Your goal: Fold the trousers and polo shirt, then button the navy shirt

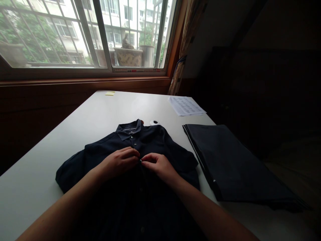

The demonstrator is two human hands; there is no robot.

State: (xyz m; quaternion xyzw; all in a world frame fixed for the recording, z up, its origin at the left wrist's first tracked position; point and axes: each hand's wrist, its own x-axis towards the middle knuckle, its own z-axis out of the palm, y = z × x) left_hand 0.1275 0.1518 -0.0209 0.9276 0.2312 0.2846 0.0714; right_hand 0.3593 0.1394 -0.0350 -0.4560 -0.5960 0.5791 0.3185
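Observation:
A dark navy collared shirt (152, 140) lies front up on the white table (75, 124), its collar pointing away from me. My left hand (122, 160) is closed with its fingertips on the front placket. Just right of it, my right hand (159, 164) pinches at the same spot, where a small shiny button (140, 160) shows between the fingertips. Two buttons sit higher up the placket toward the collar, and fainter ones run down below the hands. The shirt's lower part is dark and partly hidden by my forearms.
To the right lies a stack of folded dark cloth (225, 160). Printed papers (187, 106) rest at the far right corner, and a yellow sticky note (110, 93) at the far left. A white round object (154, 123) shows behind the shirt. Beyond the table is a barred window (132, 33).

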